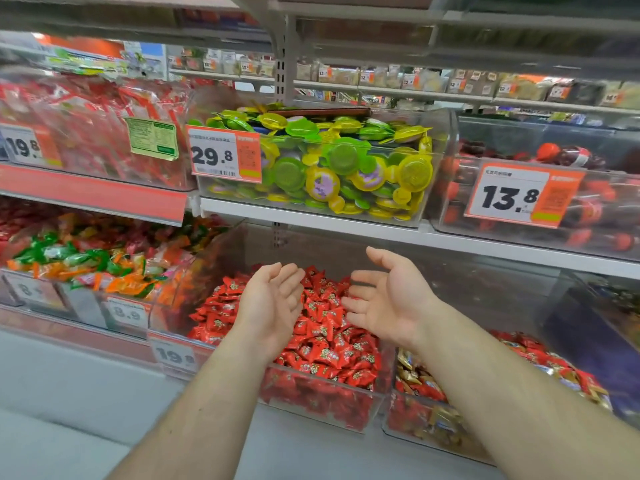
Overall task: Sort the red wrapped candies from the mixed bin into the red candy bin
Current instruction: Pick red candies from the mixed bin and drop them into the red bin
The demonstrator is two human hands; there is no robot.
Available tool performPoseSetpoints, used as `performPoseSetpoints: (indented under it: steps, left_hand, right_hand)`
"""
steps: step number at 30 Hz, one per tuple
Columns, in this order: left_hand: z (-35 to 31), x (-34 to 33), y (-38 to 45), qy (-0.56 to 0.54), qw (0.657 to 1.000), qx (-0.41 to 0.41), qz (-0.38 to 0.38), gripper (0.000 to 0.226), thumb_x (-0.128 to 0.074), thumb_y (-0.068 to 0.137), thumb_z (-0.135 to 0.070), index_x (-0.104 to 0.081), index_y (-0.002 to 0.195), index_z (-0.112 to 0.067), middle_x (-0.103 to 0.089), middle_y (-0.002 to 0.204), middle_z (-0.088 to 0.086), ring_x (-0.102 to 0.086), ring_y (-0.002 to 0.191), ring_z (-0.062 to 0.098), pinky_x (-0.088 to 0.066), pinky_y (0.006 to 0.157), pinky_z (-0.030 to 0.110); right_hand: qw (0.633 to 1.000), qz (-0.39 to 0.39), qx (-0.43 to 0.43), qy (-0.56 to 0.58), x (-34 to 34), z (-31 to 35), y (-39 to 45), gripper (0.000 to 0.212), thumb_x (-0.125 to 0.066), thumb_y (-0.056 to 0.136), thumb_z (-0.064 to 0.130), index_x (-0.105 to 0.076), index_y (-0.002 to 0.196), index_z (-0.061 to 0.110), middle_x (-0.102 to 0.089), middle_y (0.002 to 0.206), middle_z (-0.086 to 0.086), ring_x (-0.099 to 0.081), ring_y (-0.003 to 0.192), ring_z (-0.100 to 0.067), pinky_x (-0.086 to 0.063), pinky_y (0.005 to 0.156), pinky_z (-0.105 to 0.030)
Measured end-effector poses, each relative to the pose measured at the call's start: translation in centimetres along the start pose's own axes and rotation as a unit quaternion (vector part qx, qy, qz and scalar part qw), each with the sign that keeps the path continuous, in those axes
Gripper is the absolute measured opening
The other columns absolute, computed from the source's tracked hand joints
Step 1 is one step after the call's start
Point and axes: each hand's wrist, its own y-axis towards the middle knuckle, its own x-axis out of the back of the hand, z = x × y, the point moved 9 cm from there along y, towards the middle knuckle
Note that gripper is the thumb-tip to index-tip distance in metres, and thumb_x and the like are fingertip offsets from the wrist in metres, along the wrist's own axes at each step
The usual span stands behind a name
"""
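A clear bin (377,407) on the lower shelf is heaped with red wrapped candies (325,344). My left hand (273,303) and my right hand (388,299) hover just above the heap, palms turned inward toward each other, fingers relaxed, nothing held. To the right stands a clear bin (408,434) of mixed red and gold wrapped candies (540,362). At the lower left is a bin of green, orange and red wrapped candies (86,261).
On the shelf above stand a bin of green and yellow round packs (322,164), a bin of red packets (93,126) at left and a bin of dark red items (554,188) at right. The white shelf edge (346,226) overhangs the lower bins. Price tags hang on the bin fronts.
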Motion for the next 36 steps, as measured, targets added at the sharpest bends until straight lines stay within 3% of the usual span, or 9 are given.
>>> performPoseSetpoints:
  steps: [5,8,11,13,16,22,28,31,36]
  left_hand:
    - [0.8,-5.4,-1.8,0.097,0.992,-0.054,0.061,0.031,-0.04,0.099,-0.02,-0.062,0.12,-0.01,-0.068,0.122,0.009,-0.063,0.117,0.024,-0.042,0.106,0.04]
    - [1.0,-9.6,-3.6,0.22,0.962,-0.13,0.095,0.021,-0.047,0.097,-0.006,-0.067,0.097,-0.014,-0.076,0.1,0.003,-0.07,0.099,0.023,-0.05,0.093,0.037]
    - [2.7,-13.3,-5.0,0.35,0.91,-0.174,0.14,0.025,-0.058,0.09,0.0,-0.068,0.082,-0.022,-0.075,0.088,-0.001,-0.07,0.091,0.027,-0.053,0.083,0.038]
    - [4.9,-15.3,-5.3,0.424,0.87,-0.177,0.179,0.026,-0.064,0.086,-0.004,-0.068,0.076,-0.028,-0.075,0.083,-0.003,-0.069,0.083,0.025,-0.055,0.078,0.041]
    - [8.0,-17.9,-5.7,0.53,0.789,-0.202,0.237,0.021,-0.068,0.084,-0.016,-0.066,0.075,-0.035,-0.068,0.072,-0.016,-0.06,0.064,0.0,-0.049,0.067,0.018]
    - [15.0,-21.0,-5.4,0.674,0.632,-0.153,0.351,0.007,-0.071,0.085,-0.027,-0.072,0.091,-0.032,-0.068,0.087,-0.013,-0.058,0.074,0.0,-0.044,0.068,0.014]
    - [18.9,-22.3,-3.6,0.75,0.56,-0.13,0.327,0.025,-0.077,0.076,-0.041,-0.065,0.094,-0.029,-0.066,0.091,-0.011,-0.063,0.082,0.01,-0.053,0.072,0.027]
    - [20.7,-22.7,-3.3,0.794,0.501,-0.129,0.318,0.028,-0.075,0.075,-0.038,-0.062,0.098,-0.028,-0.065,0.096,-0.009,-0.062,0.091,0.018,-0.053,0.077,0.031]
    - [21.6,-22.7,-2.8,0.792,0.511,-0.114,0.312,0.016,-0.07,0.073,-0.021,-0.057,0.082,-0.025,-0.059,0.08,-0.005,-0.051,0.069,0.02,-0.047,0.062,0.029]
  right_hand:
    - [0.997,-0.034,0.062,-0.038,3.3,2.1,-4.1,0.046,-0.042,0.101,0.038,-0.057,0.122,0.001,-0.067,0.117,-0.024,-0.069,0.099,-0.035,-0.052,0.09,-0.046]
    - [0.991,-0.063,0.098,-0.072,7.1,3.4,-6.5,0.033,-0.045,0.1,0.035,-0.062,0.099,0.007,-0.072,0.078,-0.013,-0.07,0.065,-0.025,-0.055,0.074,-0.039]
    - [0.979,-0.101,0.144,-0.103,11.4,5.1,-8.9,0.027,-0.047,0.098,0.03,-0.062,0.093,0.009,-0.065,0.065,-0.006,-0.061,0.052,-0.018,-0.051,0.066,-0.034]
    - [0.964,-0.143,0.168,-0.151,14.4,6.1,-10.3,0.026,-0.049,0.098,0.029,-0.063,0.09,0.009,-0.064,0.062,-0.005,-0.059,0.05,-0.017,-0.049,0.062,-0.032]
    - [0.92,-0.205,0.177,-0.283,18.2,6.9,-12.1,0.027,-0.053,0.098,0.028,-0.066,0.088,0.005,-0.065,0.063,-0.007,-0.059,0.053,-0.02,-0.045,0.065,-0.034]
    - [0.752,-0.273,0.044,-0.598,24.4,5.8,-12.5,0.038,-0.063,0.085,0.044,-0.057,0.062,0.014,-0.058,0.06,-0.005,-0.053,0.058,-0.019,-0.047,0.063,-0.034]
    - [0.659,-0.247,-0.083,-0.705,25.6,3.2,-11.3,0.047,-0.076,0.067,0.054,-0.049,0.06,0.017,-0.048,0.058,0.002,-0.046,0.057,-0.018,-0.037,0.052,-0.028]
    - [0.632,-0.215,-0.116,-0.736,26.1,2.4,-10.8,0.037,-0.078,0.071,0.043,-0.064,0.071,0.009,-0.055,0.067,-0.004,-0.049,0.063,-0.021,-0.043,0.059,-0.028]
    - [0.645,-0.197,-0.105,-0.731,26.7,2.6,-10.9,0.027,-0.07,0.074,0.023,-0.073,0.089,0.001,-0.068,0.087,-0.016,-0.054,0.071,-0.022,-0.052,0.066,-0.034]
